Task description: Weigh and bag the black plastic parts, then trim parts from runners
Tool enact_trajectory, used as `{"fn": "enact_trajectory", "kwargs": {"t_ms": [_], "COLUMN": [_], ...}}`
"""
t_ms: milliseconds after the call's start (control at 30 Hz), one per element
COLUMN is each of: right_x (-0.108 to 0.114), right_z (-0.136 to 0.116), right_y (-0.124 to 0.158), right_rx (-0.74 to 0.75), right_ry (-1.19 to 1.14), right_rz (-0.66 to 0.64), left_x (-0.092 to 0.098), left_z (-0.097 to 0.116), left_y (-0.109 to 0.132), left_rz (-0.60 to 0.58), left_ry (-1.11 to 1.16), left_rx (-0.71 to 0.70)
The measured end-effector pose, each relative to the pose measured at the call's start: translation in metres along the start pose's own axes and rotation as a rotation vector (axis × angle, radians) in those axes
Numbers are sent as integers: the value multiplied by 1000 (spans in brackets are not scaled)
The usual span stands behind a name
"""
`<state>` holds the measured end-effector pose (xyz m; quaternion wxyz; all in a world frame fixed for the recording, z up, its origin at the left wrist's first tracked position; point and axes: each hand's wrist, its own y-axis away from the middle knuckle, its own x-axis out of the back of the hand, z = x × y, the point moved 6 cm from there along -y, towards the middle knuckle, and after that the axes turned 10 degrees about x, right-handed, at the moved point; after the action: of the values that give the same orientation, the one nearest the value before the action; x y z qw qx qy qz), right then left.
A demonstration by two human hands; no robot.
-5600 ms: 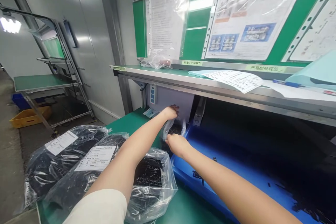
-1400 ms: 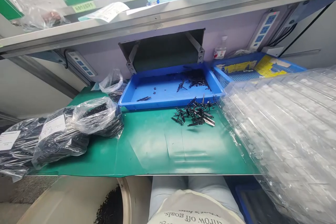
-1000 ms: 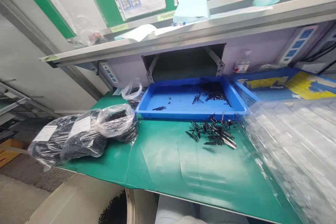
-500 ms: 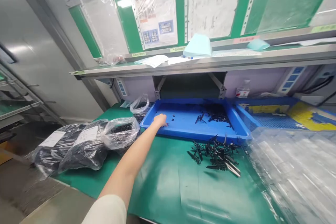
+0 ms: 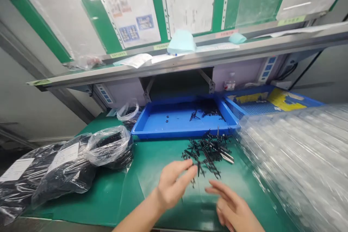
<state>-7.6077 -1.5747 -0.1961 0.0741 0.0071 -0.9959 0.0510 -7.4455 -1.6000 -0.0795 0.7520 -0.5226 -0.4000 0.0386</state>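
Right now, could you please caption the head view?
Left hand and right hand hover by black parts beside a blue tray.

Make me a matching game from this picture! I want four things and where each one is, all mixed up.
Things:
1. blue plastic tray
2. heap of black plastic parts
3. clear bags of black parts
4. clear plastic sheeting

Places:
A. right side of the green mat
B. back of the mat
C. left side of the mat
D. middle of the mat, just past the left hand

Right pairs: 1-B, 2-D, 3-C, 4-A
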Motion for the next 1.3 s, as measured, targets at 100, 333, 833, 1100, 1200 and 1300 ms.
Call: {"fn": "enact_trajectory", "kwargs": {"t_ms": [100,333,833,1100,1200,1300], "right_x": [-29,-20,-12,-4,-6,-6], "right_z": [-10,-14,-9,-9,-16,-21], "right_y": [-15,-8,-8,-4,2,5], "right_rx": [-44,68,208,358,480,533], "right_ry": [-246,-154,13,41,131,175], "right_rz": [-146,-73,-29,-128,-225,-251], "left_x": [-5,-36,-70,-60,-69,-78], "left_z": [31,-4,16,-5,0,10], "left_y": [35,72,79,68,69,73], "left_rz": [-68,-98,-395,-290,-567,-775], "left_ry": [105,710,1289,1392,1335,1324], "left_rx": [10,1043,1585,1622,1604,1563]}}
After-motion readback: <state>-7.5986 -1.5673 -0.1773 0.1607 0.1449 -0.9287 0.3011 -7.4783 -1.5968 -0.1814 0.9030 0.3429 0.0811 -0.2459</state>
